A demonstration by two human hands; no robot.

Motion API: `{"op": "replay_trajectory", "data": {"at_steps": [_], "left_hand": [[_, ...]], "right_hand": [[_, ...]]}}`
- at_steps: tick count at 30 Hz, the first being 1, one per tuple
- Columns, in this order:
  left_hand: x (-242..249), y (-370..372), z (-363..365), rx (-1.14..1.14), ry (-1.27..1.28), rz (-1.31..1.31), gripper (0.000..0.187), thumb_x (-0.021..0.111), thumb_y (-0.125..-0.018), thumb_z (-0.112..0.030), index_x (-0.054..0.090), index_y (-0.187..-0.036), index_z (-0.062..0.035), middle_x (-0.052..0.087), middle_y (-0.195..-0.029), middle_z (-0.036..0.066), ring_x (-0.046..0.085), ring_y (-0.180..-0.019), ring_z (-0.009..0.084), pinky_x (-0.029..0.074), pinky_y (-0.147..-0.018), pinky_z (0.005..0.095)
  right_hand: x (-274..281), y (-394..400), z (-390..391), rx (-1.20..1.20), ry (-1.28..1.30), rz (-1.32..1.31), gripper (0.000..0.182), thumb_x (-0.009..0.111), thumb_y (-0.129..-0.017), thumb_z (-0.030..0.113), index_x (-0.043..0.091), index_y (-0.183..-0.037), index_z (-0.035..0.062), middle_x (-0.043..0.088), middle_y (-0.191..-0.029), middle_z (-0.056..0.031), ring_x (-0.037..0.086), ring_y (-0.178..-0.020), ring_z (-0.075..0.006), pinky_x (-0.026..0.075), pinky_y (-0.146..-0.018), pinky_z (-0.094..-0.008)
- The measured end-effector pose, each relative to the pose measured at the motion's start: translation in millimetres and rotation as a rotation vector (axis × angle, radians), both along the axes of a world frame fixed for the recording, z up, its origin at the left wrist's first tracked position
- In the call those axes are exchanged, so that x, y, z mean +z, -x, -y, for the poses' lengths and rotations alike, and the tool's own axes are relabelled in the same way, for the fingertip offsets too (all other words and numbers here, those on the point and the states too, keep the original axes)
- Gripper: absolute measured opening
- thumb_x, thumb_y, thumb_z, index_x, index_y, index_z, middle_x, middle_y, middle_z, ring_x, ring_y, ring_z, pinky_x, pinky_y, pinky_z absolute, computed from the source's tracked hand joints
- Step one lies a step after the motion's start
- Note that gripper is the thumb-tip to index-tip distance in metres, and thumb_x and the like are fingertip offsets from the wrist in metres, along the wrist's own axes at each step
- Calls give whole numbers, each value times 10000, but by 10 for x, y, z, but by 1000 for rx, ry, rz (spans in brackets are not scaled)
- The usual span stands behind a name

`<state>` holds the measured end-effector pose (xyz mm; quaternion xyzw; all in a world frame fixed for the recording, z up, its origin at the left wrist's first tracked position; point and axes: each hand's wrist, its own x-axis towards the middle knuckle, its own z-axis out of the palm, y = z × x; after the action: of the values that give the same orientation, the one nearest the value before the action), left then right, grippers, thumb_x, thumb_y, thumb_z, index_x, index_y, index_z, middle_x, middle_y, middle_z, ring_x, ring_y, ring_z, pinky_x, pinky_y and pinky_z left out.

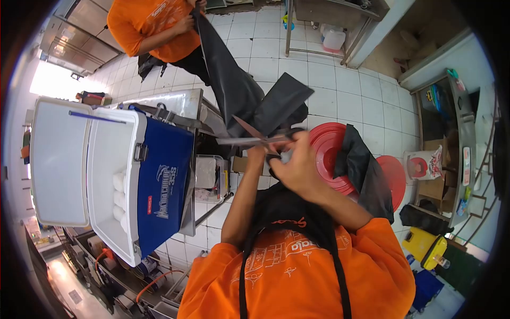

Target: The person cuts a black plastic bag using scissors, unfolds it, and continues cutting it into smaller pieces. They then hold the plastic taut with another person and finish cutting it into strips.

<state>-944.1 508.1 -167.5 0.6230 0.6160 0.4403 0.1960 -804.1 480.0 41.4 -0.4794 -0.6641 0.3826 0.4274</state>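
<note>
My right hand (296, 167), blurred by motion, is closed on the handles of a pair of scissors (249, 139). The blades are spread and point left. Close beside the scissors is my left hand (258, 153), its fingers mostly hidden behind them and smeared. Just beyond the blades hangs a long black sheet (226, 69), apparently plastic or coated fabric, with a folded flap (284, 101) on its right. Its far end runs up to the hands of a co-worker (154, 29) in an orange shirt.
At left a blue cooler box (162, 181) stands with its lid (61, 159) raised and white rounded items inside. Red round lids or tubs (324, 154) lie at right, with another black piece (361, 170) draped over them. A metal shelf (451, 154) lines the right wall.
</note>
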Motion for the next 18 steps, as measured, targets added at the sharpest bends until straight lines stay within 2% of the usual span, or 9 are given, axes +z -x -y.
{"op": "replay_trajectory", "data": {"at_steps": [3, 7, 9, 11, 13, 14, 15, 17, 18], "left_hand": [[62, 336, -31, 95, -91, -78, 442, 636, -872, -178, 557, -1266, 5, 654, -1136, 206, 613, -1109, 345, 466, -946, 402], [247, 680, -133, 159, -174, -148, 422, 623, -880, -180, 569, -1252, 11, 649, -1151, 213, 600, -1134, 353, 455, -967, 407], [490, 747, -90, 182, 49, 166, 480, 633, -896, -305, 560, -1233, 30, 576, -1269, 260, 519, -1236, 357, 387, -1040, 403], [443, 801, -70, 168, -41, 266, 367, 615, -898, -202, 595, -1169, 45, 600, -1231, 246, 557, -1179, 346, 412, -1013, 407], [610, 727, 22, 238, -148, 275, 317, 606, -835, -86, 613, -1124, 44, 645, -1149, 219, 617, -1056, 373, 459, -933, 403], [397, 736, 89, 385, 187, 157, 359, 680, -821, -124, 593, -1132, 32, 658, -1079, 195, 650, -913, 325, 503, -805, 390], [558, 580, 260, 410, 201, 172, 359, 680, -821, -124, 593, -1132, 32, 658, -1079, 195, 650, -913, 325, 503, -805, 390], [1153, 101, 667, 414, -41, 678, 432, 740, -824, -188, 562, -1166, 7, 661, -1016, 182, 640, -808, 238, 502, -658, 335], [1140, 21, 812, 438, -24, 684, 432, 740, -824, -188, 562, -1166, 7, 661, -1016, 182, 640, -808, 238, 502, -658, 335]], "right_hand": [[356, -210, -509, 13, -646, 528, 471, 798, -712, 112, 487, -1052, 12, 608, -1106, -144, 628, -1002, -332, 478, -902, -385], [-98, -171, -924, 271, -821, 603, 456, 786, -731, 126, 491, -1061, 20, 627, -1013, -130, 622, -985, -340, 460, -900, -399], [-402, -116, -968, 497, -493, 743, 363, 736, -761, 81, 498, -1030, 31, 631, -897, -119, 634, -890, -341, 486, -821, -439], [-400, -10, -912, 517, -476, 633, 338, 672, -792, -10, 455, -1046, 38, 593, -769, -111, 624, -741, -272, 499, -726, -405], [-254, 163, -759, 424, 7, 106, 376, 622, -819, -67, 377, -1080, 45, 561, -725, -87, 552, -644, -172, 475, -643, -320], [-223, 209, -727, 472, 168, 6, 389, 600, -861, -61, 311, -1090, 64, 562, -728, -50, 491, -662, -101, 421, -616, -252], [-187, 263, -687, 496, 185, 20, 389, 600, -861, -61, 311, -1090, 64, 562, -728, -50, 491, -662, -101, 421, -616, -252], [-142, 381, -594, 439, 307, -207, 398, 620, -878, 18, 317, -1134, 36, 599, -783, -71, 523, -658, -110, 417, -603, -237], [-155, 432, -568, 415, 391, -303, 392, 629, -881, 35, 309, -1106, 57, 584, -767, -23, 518, -643, -71, 406, -560, -209]]}}
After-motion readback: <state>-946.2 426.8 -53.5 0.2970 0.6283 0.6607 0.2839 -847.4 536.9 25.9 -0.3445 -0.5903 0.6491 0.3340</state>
